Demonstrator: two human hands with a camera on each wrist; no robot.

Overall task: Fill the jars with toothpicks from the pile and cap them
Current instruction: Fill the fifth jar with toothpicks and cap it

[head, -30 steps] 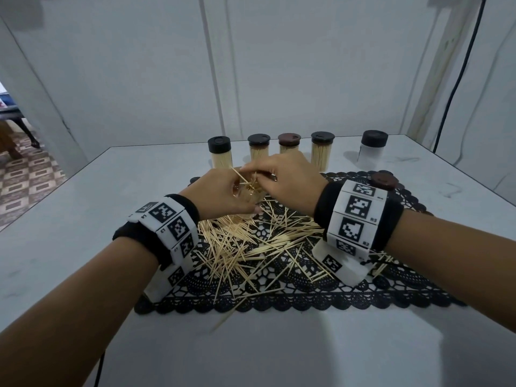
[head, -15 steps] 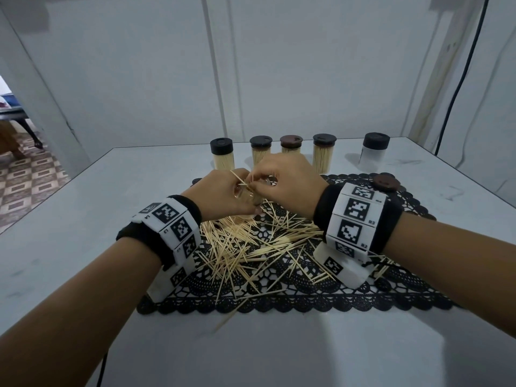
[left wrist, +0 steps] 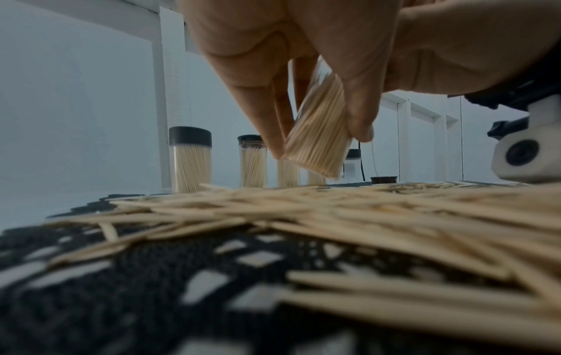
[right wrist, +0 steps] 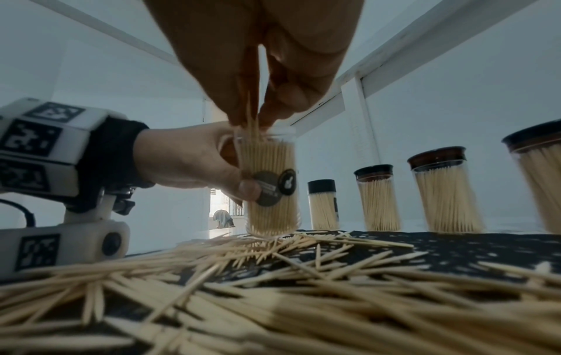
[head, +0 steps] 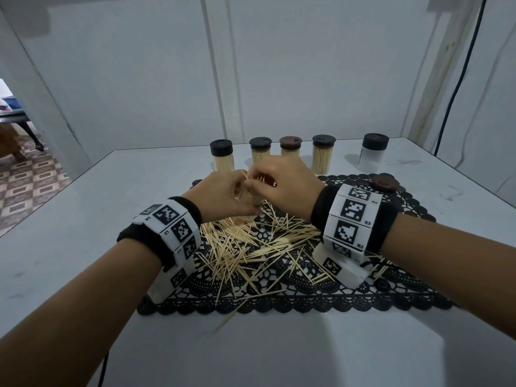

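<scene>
Bare forearms, no sleeves. Each wrist wears a black fabric band (head: 388,227) wrapped in white blocks (head: 352,216) printed with black square codes, labelled R2 and R3 on the right. Under the left band hangs a white camera housing (right wrist: 65,245), round lens, black cable.

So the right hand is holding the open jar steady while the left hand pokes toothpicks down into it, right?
The hands are swapped. The left hand grips the open jar, and the right hand pinches the toothpicks going into its mouth. The right wrist view shows it plainly.
</scene>
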